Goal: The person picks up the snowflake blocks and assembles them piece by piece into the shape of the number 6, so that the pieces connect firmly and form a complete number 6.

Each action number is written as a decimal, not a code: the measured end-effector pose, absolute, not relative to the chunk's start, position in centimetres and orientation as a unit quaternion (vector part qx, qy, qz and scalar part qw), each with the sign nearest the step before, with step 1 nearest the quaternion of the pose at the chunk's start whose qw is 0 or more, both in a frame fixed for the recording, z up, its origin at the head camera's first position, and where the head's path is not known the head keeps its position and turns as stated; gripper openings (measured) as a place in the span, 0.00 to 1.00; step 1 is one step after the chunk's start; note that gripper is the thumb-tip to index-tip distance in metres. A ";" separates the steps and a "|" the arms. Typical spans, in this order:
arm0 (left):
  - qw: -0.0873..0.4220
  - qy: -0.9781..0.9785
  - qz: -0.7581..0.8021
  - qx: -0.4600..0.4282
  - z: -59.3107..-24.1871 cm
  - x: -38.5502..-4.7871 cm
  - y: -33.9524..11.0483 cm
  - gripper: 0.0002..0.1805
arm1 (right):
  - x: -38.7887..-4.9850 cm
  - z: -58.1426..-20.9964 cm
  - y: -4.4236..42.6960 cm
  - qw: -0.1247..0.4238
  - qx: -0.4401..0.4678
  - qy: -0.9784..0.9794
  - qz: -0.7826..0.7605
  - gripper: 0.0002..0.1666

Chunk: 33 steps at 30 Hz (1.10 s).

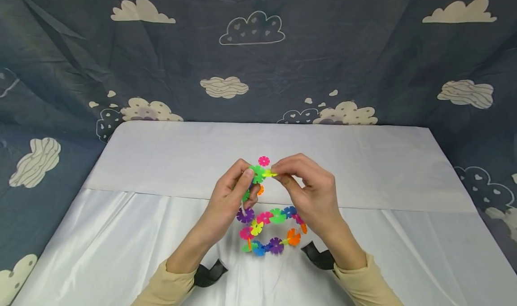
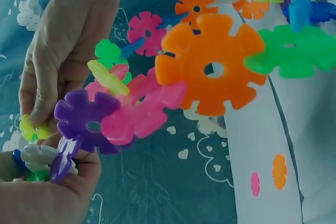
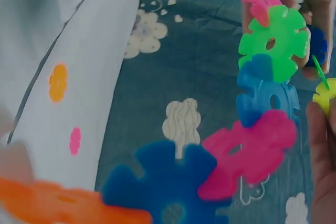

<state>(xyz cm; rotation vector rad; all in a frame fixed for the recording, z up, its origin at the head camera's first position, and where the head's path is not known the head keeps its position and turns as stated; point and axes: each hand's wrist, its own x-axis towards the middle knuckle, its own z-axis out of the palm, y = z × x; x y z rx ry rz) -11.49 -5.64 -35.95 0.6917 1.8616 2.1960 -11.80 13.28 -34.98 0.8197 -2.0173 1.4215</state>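
Note:
My left hand (image 1: 232,189) pinches a green flower-shaped plastic disc (image 1: 257,174) between thumb and fingers. It is one end of a chain of linked colourful flower discs (image 1: 276,245) that hangs below in a loop. My right hand (image 1: 313,191) pinches a yellow flower disc (image 1: 269,173) at the green disc's edge; whether the two interlock I cannot tell. In the left wrist view, white and purple discs (image 2: 86,121) of the chain sit by the left palm. Blue, green and pink discs (image 3: 247,150) cross the right wrist view.
A loose pink disc (image 1: 264,161) and a loose orange disc (image 1: 260,190) lie on the white-covered table (image 1: 141,162) near the hands. Dark straps (image 1: 210,273) hang at both wrists. A dark cloud-patterned cloth (image 1: 181,63) stands behind the table.

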 end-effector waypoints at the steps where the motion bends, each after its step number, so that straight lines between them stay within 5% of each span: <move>1: 0.088 0.630 0.735 0.234 -35.9 -11.5 -5.6 0.11 | -11.9 -35.0 13.3 0.272 0.309 -0.749 0.519 0.15; 6: 0.087 0.635 0.732 0.233 -36.0 -11.5 -5.6 0.12 | -12.2 -35.2 13.3 0.256 0.318 -0.747 0.524 0.15; 20: 0.050 0.677 0.718 0.154 -36.8 -13.1 -7.1 0.09 | -14.2 -36.8 15.3 0.054 0.208 -0.794 0.569 0.12; 33: 0.053 0.684 0.716 0.133 -36.8 -13.8 -7.2 0.11 | -25.7 -42.1 16.6 -0.148 0.229 -0.887 0.374 0.17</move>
